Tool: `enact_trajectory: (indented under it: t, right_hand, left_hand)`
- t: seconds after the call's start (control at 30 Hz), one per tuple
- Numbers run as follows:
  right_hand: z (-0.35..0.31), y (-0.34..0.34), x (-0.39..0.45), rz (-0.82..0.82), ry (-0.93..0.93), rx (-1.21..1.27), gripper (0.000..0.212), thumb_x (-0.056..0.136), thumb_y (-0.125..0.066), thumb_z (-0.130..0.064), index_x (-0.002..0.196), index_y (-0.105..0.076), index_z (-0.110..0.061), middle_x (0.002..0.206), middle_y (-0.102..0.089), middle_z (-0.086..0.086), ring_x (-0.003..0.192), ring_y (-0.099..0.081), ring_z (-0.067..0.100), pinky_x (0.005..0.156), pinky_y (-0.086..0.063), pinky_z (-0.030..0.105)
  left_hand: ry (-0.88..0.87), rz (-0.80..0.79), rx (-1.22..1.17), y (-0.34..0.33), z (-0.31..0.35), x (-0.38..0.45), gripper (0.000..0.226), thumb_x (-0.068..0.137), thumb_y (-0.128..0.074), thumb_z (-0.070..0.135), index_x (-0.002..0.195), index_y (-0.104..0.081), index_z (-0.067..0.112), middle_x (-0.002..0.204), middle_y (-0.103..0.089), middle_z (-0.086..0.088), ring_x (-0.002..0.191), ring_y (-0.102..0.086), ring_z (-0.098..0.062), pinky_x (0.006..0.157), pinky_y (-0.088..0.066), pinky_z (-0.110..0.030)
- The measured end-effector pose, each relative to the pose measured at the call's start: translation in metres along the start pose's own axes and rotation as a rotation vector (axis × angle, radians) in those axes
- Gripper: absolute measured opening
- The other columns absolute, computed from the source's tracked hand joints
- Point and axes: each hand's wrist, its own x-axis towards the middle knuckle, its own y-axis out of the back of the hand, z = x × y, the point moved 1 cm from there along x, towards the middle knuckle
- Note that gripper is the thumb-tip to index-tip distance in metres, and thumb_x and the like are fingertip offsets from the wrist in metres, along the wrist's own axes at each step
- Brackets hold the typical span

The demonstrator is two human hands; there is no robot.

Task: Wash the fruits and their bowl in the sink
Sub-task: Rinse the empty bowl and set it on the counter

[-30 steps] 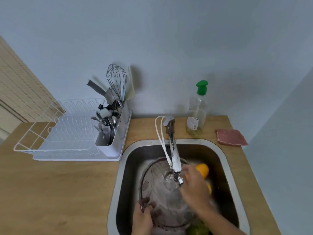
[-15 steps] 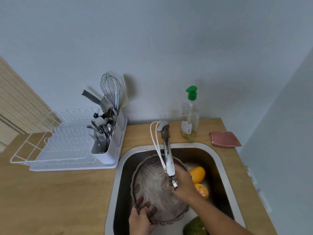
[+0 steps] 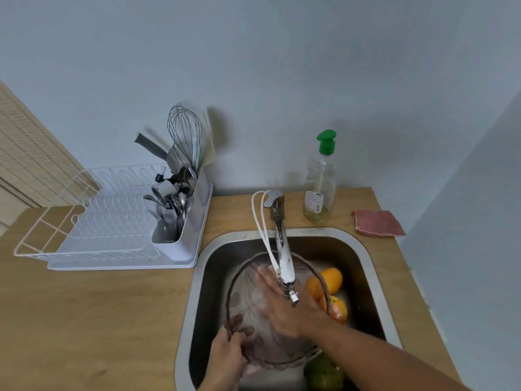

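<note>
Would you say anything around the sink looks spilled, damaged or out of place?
Nothing stands out. The bowl is tilted in the sink only because the left hand grips its rim while the right hand rubs inside.

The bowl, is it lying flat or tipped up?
Tipped up. The bowl stands on edge in the sink; the left hand grips its rim, the right hand rubs inside.

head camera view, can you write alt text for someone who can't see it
A person washes a clear glass bowl under the faucet in a steel sink: the left hand grips its rim while the right hand rubs flat inside. Orange fruits and a green one lie beside it; a dish rack, soap bottle and pink cloth sit on the wooden counter.
</note>
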Motion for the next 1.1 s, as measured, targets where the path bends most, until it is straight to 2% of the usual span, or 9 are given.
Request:
enact_trajectory:
  t: [0.07, 0.23, 0.33, 0.47, 0.67, 0.77, 0.9, 1.03, 1.1]
  right_hand:
    - [0.008, 0.014, -0.009, 0.037, -0.079, -0.13, 0.074, 0.1, -0.034, -0.059, 0.162, -0.032, -0.017, 0.169, -0.014, 0.003, 0.157, -0.028, 0.025, 0.122, -0.039, 0.044]
    - [-0.035, -0.008, -0.038, -0.305, -0.112, -0.042, 0.094, 0.095, 0.012, -0.068, 0.165, -0.008, -0.008, 0.174, 0.002, 0.018, 0.161, 0.006, 0.034, 0.128, 0.011, 0.054]
    - [-0.055, 0.001, -0.022, -0.318, -0.018, 0.221, 0.057, 0.11, -0.03, -0.033, 0.164, -0.016, -0.025, 0.175, -0.003, 0.007, 0.16, 0.005, 0.028, 0.129, 0.007, 0.055]
    - [-0.035, 0.012, 0.017, -0.214, -0.101, 0.292, 0.066, 0.107, -0.03, -0.051, 0.165, -0.003, -0.036, 0.174, 0.013, -0.01, 0.155, 0.026, 0.016, 0.128, 0.01, 0.054]
    - [-0.014, 0.025, -0.011, -0.322, -0.117, 0.109, 0.101, 0.082, -0.009, -0.093, 0.162, -0.025, -0.033, 0.174, -0.017, 0.002, 0.161, -0.007, 0.029, 0.128, -0.003, 0.058]
    - [-0.029, 0.021, -0.04, -0.054, 0.17, 0.147, 0.053, 0.097, -0.035, -0.076, 0.122, -0.062, -0.038, 0.141, -0.061, -0.009, 0.142, -0.044, 0.016, 0.126, -0.021, 0.055]
    - [-0.02, -0.02, -0.049, 0.519, 0.292, 0.093, 0.03, 0.105, -0.053, -0.05, 0.102, -0.072, -0.027, 0.099, -0.074, -0.01, 0.097, -0.068, 0.012, 0.096, -0.055, 0.036]
    - [-0.033, -0.027, -0.059, 0.534, 0.072, 0.594, 0.033, 0.105, -0.051, -0.045, 0.135, -0.063, -0.045, 0.132, -0.067, -0.029, 0.124, -0.061, -0.008, 0.102, -0.049, 0.014]
    - [-0.038, -0.035, -0.068, 0.519, -0.109, 0.744, 0.018, 0.099, -0.052, -0.051, 0.105, -0.064, -0.063, 0.094, -0.067, -0.042, 0.088, -0.062, -0.018, 0.076, -0.049, 0.011]
  left_hand:
    - [-0.008, 0.003, 0.063, 0.006, 0.009, -0.002, 0.032, 0.097, -0.044, -0.011, 0.119, -0.063, 0.002, 0.099, -0.072, -0.025, 0.09, -0.07, -0.034, 0.058, -0.061, -0.034]
    - [-0.126, 0.061, 0.105, 0.007, 0.027, -0.01, 0.027, 0.097, -0.04, -0.014, 0.108, -0.062, -0.004, 0.089, -0.069, -0.018, 0.059, -0.067, -0.02, 0.034, -0.048, -0.017]
    - [-0.115, 0.035, 0.102, 0.002, 0.024, -0.013, 0.023, 0.1, -0.042, -0.01, 0.113, -0.06, -0.009, 0.084, -0.064, -0.011, 0.068, -0.061, -0.018, 0.034, -0.045, -0.012]
    - [0.024, -0.002, 0.061, -0.002, 0.01, -0.011, 0.022, 0.102, -0.048, -0.001, 0.118, -0.061, -0.006, 0.097, -0.069, -0.024, 0.079, -0.066, -0.033, 0.035, -0.053, -0.028]
    - [0.003, 0.126, 0.118, 0.016, 0.02, 0.01, 0.023, 0.099, -0.044, 0.003, 0.114, -0.063, 0.003, 0.109, -0.066, -0.027, 0.087, -0.069, -0.042, 0.059, -0.061, -0.06]
    - [-0.026, 0.111, 0.187, 0.03, 0.034, 0.016, 0.018, 0.097, -0.047, 0.007, 0.11, -0.059, 0.006, 0.104, -0.067, -0.028, 0.08, -0.071, -0.043, 0.065, -0.06, -0.065]
    - [0.0, -0.026, 0.253, 0.031, 0.055, 0.011, 0.022, 0.098, -0.053, 0.027, 0.113, -0.055, 0.011, 0.087, -0.062, -0.019, 0.061, -0.066, -0.032, 0.055, -0.06, -0.047]
    - [-0.109, -0.002, 0.444, 0.018, 0.064, 0.002, 0.05, 0.094, -0.041, 0.069, 0.104, -0.057, 0.023, 0.099, -0.064, -0.009, 0.089, -0.068, -0.032, 0.055, -0.062, -0.048]
    - [-0.212, 0.032, 0.536, 0.013, 0.059, 0.003, 0.055, 0.094, -0.031, 0.071, 0.102, -0.058, 0.024, 0.098, -0.062, 0.0, 0.099, -0.064, -0.028, 0.071, -0.06, -0.046]
